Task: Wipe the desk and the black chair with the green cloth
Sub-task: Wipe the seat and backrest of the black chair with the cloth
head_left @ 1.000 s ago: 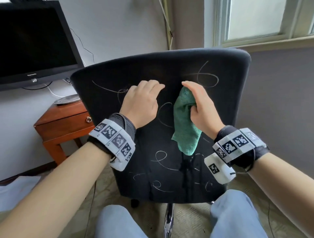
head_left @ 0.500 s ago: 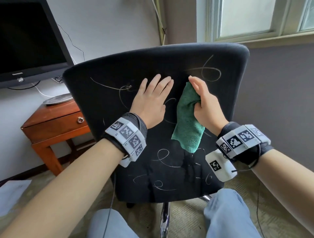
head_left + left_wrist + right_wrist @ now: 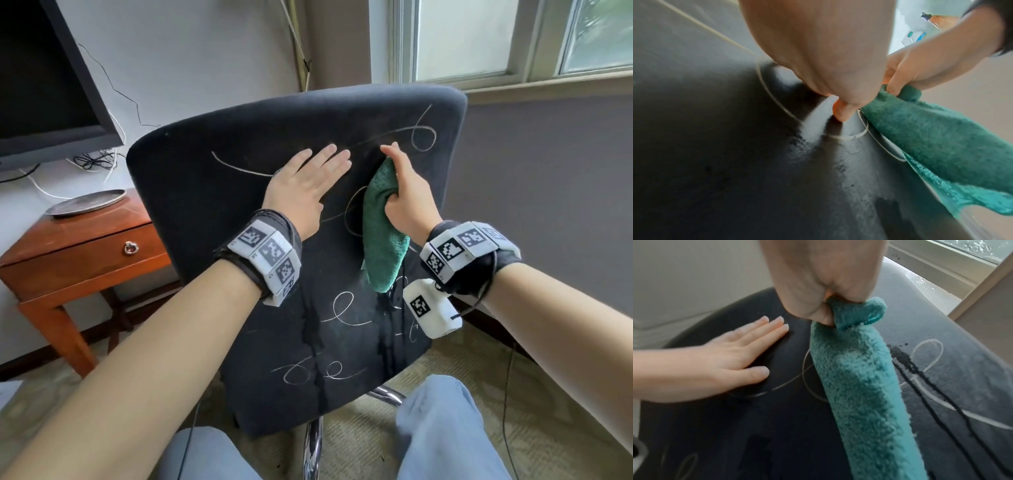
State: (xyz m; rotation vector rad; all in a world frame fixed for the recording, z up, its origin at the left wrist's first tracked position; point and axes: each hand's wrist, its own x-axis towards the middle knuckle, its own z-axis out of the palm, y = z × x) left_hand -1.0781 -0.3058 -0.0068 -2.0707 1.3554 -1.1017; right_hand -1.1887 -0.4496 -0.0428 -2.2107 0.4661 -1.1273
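Note:
The black chair (image 3: pixel 219 144) faces me with its backrest marked by white chalk loops and dark wet streaks. My left hand (image 3: pixel 305 185) lies flat on the backrest with straight fingers, also seen as the left hand (image 3: pixel 731 356) in the right wrist view. My right hand (image 3: pixel 407 195) grips the upper end of the green cloth (image 3: pixel 380 240) against the backrest, index finger stretched upward. The green cloth (image 3: pixel 863 386) hangs down in a long roll below the fist; the green cloth (image 3: pixel 941 138) sits just right of my left thumb.
A wooden side table (image 3: pixel 68 253) with a drawer and a metal plate (image 3: pixel 85 202) stands left of the chair. A dark monitor (image 3: pixel 41 85) with cables is at upper left. A window (image 3: pixel 513 37) is at upper right. My knees in jeans (image 3: pixel 442 421) sit below the chair.
The left hand's fingers went from curled to flat and straight on the backrest. Both hands and the cloth moved slightly upward on the chair; the view shifted left to right.

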